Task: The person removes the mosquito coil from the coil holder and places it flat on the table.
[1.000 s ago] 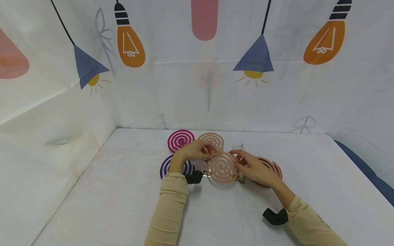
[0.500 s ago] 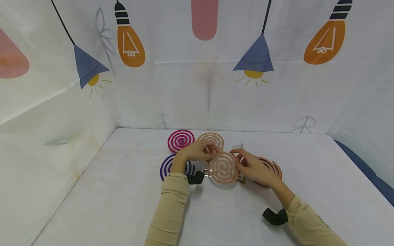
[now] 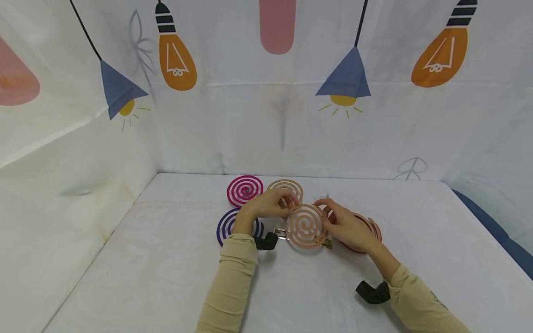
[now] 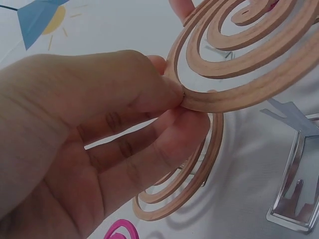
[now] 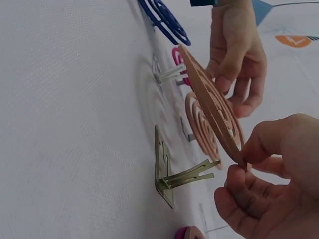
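A light tan mosquito coil (image 3: 305,225) is held above the table by both hands. My left hand (image 3: 272,203) pinches its upper left edge; in the left wrist view the thumb presses the coil's rim (image 4: 219,103) against the fingers. At the opposite edge my right hand (image 3: 347,227) pinches the rim between thumb and fingers, as the right wrist view shows. The coil is tilted and apart from the stands below. Beneath it stand a silver metal coil stand (image 4: 294,184) and a brass-coloured stand (image 5: 187,174) with raised prongs.
Behind the left hand lie a pink coil (image 3: 234,190) and a second tan coil (image 3: 295,185). A blue coil (image 3: 225,226) is partly hidden by the left wrist. Brownish coils (image 3: 374,227) lie under the right hand. Another wire stand (image 3: 321,197) is further back.
Both hands and the held coil have shifted slightly to the right. The grip on the coil stays the same, and the other coils have not moved.
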`<state>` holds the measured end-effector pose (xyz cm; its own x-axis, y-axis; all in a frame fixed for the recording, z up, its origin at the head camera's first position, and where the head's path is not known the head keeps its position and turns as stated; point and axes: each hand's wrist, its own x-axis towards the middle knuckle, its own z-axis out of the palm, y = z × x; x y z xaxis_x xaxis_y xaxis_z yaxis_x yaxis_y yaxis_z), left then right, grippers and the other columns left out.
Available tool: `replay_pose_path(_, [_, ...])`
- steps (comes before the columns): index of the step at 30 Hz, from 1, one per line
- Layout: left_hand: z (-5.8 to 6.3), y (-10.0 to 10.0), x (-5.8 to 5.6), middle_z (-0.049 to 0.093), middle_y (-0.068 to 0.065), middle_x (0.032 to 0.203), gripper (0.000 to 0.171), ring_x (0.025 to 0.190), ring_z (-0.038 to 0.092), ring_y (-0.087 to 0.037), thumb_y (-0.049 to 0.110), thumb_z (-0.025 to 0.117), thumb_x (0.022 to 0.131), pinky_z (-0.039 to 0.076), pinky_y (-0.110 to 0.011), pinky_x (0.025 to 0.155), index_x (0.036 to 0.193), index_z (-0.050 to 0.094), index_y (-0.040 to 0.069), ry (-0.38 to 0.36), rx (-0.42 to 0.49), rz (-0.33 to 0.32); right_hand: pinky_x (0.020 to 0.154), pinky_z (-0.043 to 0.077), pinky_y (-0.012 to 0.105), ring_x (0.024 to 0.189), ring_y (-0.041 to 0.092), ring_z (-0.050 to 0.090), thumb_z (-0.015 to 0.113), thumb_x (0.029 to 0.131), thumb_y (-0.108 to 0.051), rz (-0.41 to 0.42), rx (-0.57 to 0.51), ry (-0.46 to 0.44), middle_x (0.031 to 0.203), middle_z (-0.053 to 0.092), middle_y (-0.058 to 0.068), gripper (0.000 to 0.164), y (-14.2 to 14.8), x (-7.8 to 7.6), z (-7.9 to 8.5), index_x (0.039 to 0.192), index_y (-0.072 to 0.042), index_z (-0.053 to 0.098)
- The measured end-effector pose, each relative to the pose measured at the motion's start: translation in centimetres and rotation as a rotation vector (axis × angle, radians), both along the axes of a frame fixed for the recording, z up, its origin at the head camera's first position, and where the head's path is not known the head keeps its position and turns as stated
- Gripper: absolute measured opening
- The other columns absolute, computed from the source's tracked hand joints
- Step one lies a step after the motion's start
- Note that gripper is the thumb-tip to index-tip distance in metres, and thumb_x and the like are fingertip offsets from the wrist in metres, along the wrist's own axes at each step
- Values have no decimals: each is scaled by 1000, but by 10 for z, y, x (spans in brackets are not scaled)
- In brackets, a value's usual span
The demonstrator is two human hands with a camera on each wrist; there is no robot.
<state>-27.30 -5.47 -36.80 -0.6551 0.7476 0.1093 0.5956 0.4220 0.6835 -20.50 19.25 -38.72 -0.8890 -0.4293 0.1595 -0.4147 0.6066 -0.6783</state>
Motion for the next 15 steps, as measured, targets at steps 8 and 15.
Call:
replay_pose_path(8, [0,-2,-1,65,-9,93,21,87,61,-14,3,64,82,51,-21,78,103,61,3,-1,22,1,59,44,22,73,16,59,53,96,-10,59,-40,-74,97,56,9,41,8,-3,1,136,-12,43])
replay_pose_path(15, [-1,1,-1,66,-10,96,23,87,63,-15,4,65,83,51,-19,77,105,61,2,2,40,-2,61,45,23,73,20,62,53,95,-7,139,-64,-81,96,56,11,44,16,-5,6,137,-8,40])
